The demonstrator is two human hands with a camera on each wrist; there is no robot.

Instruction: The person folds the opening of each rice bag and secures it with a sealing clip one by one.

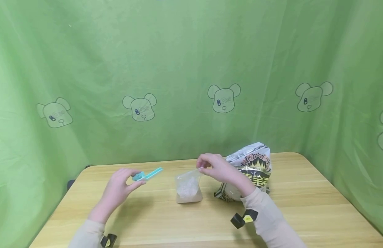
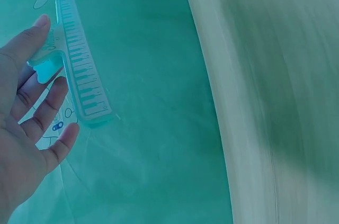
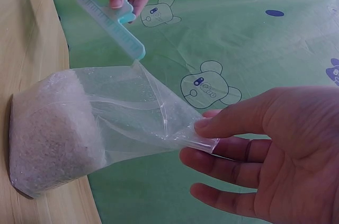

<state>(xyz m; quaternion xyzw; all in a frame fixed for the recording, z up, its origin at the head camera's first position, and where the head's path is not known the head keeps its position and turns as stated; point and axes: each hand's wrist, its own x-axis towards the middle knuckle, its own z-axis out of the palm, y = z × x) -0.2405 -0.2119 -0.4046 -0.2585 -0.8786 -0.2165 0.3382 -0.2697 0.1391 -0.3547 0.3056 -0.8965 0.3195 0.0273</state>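
— Where's our clear bag of rice (image 1: pixel 188 188)?
— Standing on the wooden surface (image 1: pixel 302 206), just in front of the printed pouch (image 1: pixel 253 165). Our right hand (image 1: pixel 217 168) pinches its top edge between thumb and forefinger, wrist raised.
— And our left hand (image 1: pixel 120 187)?
— Lifted left of the bag, apart from it, fingers pinching the blue sealing clip (image 1: pixel 147 175), which points toward the bag.

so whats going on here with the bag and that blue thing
A person sits at a wooden table. Their right hand pinches the top edge of a clear plastic bag partly filled with white grains, which stands on the table. Their left hand holds a light blue sealing clip up in the air to the left of the bag, not touching it. A larger printed food bag stands just behind the right hand.
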